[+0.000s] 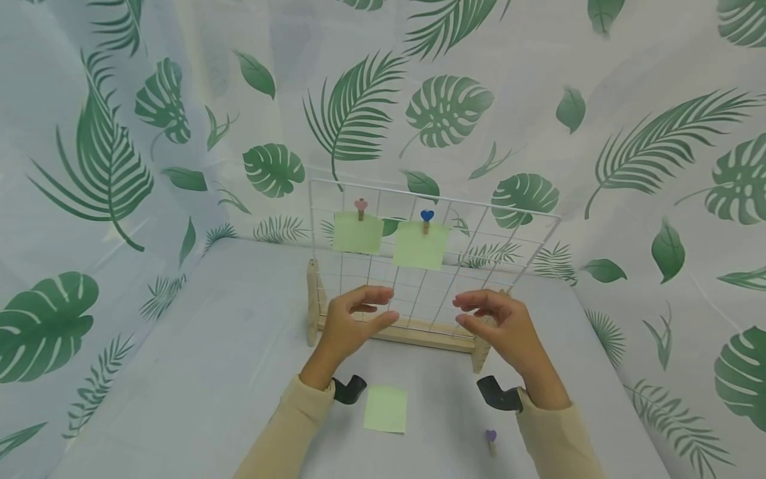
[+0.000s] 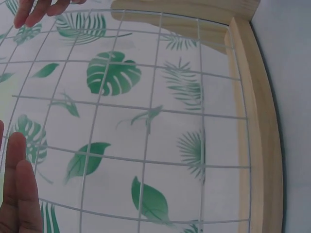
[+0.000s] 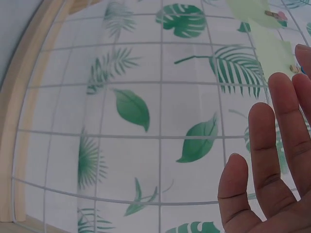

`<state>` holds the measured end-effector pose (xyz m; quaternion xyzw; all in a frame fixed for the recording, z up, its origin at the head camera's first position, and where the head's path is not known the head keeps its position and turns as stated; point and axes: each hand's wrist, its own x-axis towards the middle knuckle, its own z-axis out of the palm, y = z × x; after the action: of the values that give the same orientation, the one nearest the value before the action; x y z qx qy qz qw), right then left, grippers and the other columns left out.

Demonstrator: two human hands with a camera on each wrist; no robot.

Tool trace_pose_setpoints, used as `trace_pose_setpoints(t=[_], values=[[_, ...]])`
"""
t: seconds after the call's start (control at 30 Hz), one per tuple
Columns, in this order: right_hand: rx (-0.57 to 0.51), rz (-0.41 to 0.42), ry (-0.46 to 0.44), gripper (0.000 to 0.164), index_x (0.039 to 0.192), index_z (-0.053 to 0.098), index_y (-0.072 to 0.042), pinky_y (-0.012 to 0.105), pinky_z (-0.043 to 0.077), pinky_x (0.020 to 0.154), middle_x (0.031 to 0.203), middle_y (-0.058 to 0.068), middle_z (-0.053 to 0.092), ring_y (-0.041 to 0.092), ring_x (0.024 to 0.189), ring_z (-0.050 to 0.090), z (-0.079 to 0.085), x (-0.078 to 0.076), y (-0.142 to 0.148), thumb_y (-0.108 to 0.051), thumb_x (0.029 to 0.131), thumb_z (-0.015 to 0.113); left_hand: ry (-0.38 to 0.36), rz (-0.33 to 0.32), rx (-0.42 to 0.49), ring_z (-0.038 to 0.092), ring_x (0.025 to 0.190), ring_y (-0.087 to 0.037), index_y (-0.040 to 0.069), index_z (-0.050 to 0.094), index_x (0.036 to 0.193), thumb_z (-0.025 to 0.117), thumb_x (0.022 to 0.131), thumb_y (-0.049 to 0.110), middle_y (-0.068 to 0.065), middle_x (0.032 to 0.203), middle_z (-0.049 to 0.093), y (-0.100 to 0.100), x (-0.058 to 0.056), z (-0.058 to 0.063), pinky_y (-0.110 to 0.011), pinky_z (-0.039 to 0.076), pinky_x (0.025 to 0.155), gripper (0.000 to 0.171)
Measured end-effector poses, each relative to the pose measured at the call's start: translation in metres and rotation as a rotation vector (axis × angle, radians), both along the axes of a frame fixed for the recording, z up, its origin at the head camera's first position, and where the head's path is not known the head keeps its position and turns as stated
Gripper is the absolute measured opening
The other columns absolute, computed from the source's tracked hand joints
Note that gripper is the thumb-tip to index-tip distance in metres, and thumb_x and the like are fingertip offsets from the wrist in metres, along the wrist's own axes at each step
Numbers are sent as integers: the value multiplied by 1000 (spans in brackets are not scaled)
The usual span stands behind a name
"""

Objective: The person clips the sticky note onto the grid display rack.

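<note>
Both hands hover before a white wire grid point(image 1: 413, 299) in a wooden stand point(image 1: 419, 337). My left hand point(image 1: 359, 319) has relaxed fingers, thumb apart from them, and holds nothing. Facing it, my right hand point(image 1: 497, 319) is likewise empty with loosely bent fingers. On the grid hang two light green paper notes: the left note point(image 1: 358, 234) under a pink heart clothespin point(image 1: 361, 207), the right note point(image 1: 421, 246) under a blue heart clothespin point(image 1: 427, 219). A third green note point(image 1: 385, 409) lies on the table, and a purple heart clothespin point(image 1: 491, 440) lies near the right forearm.
The white table point(image 1: 179, 372) runs back to a curtain point(image 1: 371, 100) printed with green leaves, which also covers the sides. A black angled piece point(image 1: 350, 390) sits at the left wrist, a similar black piece point(image 1: 498, 394) at the right wrist.
</note>
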<state>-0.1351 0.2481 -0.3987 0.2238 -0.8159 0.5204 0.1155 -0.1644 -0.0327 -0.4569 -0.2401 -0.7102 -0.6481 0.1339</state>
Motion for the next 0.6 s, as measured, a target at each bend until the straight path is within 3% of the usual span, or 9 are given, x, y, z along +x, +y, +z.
trace_pose_setpoints(t=[0.17,0.47,0.6], values=[[10,-20,-20,23,112,76,6,17,57,84,108,-4,79,6,98,68,-6,3,3,12,90,78,-17,-1,9,75,108,-28,1,78,118,88,87,3,-15,116,80,1,3,-4,-43,64,90,32],[39,-50,-48,21,113,76,5,17,55,83,108,-16,76,4,95,68,-13,12,6,9,93,77,-45,-8,28,75,108,-26,1,78,119,86,89,3,-14,116,80,1,8,-13,-38,63,89,31],[52,-64,-55,19,112,77,4,18,54,83,107,-9,78,4,94,68,-17,16,7,8,93,78,-66,-13,43,75,108,-23,1,78,118,85,90,4,-13,116,80,2,9,-16,-38,63,90,29]])
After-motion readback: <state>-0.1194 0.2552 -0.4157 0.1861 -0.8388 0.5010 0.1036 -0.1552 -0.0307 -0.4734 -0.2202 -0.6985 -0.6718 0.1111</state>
